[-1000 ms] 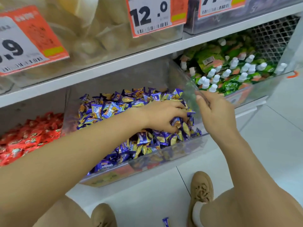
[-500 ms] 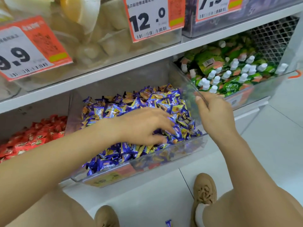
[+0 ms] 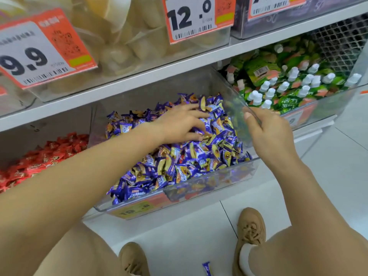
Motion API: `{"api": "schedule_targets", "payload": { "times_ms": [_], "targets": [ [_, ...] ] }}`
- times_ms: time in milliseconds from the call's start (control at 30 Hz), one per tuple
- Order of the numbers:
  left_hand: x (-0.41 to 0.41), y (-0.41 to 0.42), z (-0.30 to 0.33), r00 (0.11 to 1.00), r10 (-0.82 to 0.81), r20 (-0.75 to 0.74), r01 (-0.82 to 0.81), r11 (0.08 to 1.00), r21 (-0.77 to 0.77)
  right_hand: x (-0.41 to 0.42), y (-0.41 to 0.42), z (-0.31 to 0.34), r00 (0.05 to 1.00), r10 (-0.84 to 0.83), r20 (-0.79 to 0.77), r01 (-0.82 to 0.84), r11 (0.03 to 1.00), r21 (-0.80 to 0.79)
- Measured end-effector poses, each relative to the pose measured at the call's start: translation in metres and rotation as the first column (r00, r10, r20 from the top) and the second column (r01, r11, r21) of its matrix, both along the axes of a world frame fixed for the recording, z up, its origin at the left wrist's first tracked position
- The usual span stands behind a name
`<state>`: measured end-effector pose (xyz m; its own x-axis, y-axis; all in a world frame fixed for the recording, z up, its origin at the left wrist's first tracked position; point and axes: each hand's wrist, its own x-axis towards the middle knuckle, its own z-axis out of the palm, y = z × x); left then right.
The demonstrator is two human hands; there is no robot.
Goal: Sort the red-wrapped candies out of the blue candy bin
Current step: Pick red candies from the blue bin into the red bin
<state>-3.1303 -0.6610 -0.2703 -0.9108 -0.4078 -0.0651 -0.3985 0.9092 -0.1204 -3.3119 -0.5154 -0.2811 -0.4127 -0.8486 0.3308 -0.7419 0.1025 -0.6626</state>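
a person is crouching in front of store shelves, looking down at a clear plastic bin [image 3: 209,184] pulled out from the lower shelf [image 3: 127,87]. the bin is heaped with blue candies [image 3: 191,158] in blue and gold wrappers. the left hand [image 3: 179,124] is lying palm down on the far part of the heap, fingers [image 3: 196,114] spread and slightly curled into the wrappers; whether it is pinching any single candy cannot be told. the right hand [image 3: 270,136] is at the bin's right wall, thumb and fingers closed around the clear top edge, gripping it. no red wrapper is clearly showing among the blue candies; a small reddish speck near the middle of the heap is too small to identify. red candies [image 3: 39,158] are filling the neighbouring bin to the left, beside the blue bin. to the right, another clear bin is holding green pouches [image 3: 288,84] with white caps. price tags [image 3: 191,18] are hanging from the upper bins. near the viewer, two tan shoes [image 3: 251,228] are resting on the white floor [image 3: 328,166], and one blue candy [image 3: 207,268] is lying on the floor between them.
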Motion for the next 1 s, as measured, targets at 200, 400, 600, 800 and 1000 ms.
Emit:
{"api": "schedule_targets", "payload": {
  "times_ms": [200,400,600,800,1000],
  "targets": [
    [0.051,0.026,0.030,0.961,0.016,-0.275,0.040,0.980,0.197,0.001,0.001,0.002,1.000,0.004,-0.020,-0.004,1.000,0.014],
    [0.093,0.060,0.018,0.992,-0.125,-0.010,0.125,0.978,0.164,0.003,0.001,0.003,0.999,-0.011,-0.035,0.011,1.000,-0.005],
    [0.052,0.047,-0.005,0.925,0.005,0.379,0.043,0.992,-0.116,0.004,0.002,0.002,0.998,-0.002,-0.058,0.000,0.999,-0.032],
    [0.034,0.016,0.000,0.970,0.174,0.170,-0.154,0.981,-0.122,0.006,0.001,0.002,0.996,0.001,-0.087,-0.002,1.000,-0.013],
    [0.055,0.000,0.028,0.938,0.296,-0.179,-0.263,0.946,0.189,0.005,0.002,0.004,0.997,-0.003,-0.072,0.003,1.000,0.001]
  ]
}}
